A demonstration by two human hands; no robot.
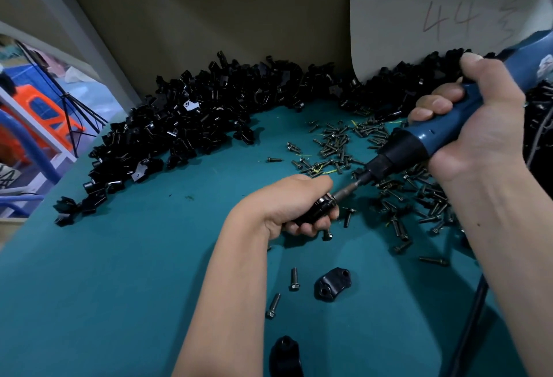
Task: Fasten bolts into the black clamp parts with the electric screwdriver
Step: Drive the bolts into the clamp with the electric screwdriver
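My left hand (294,203) grips a black clamp part (317,210) just above the teal table, most of the part hidden by my fingers. My right hand (475,116) holds the blue electric screwdriver (431,134) tilted down to the left. Its metal bit (348,188) meets the clamp part at my left thumb. Whether a bolt sits under the bit cannot be made out. Loose bolts (338,143) lie scattered behind and to the right of my hands.
A big heap of black clamp parts (191,125) curves along the back of the teal table (119,272). Near me lie a single clamp piece (332,284), another (284,352) and two bolts (294,279). A white board (419,17) leans at the back right. The screwdriver cable (472,311) hangs at right.
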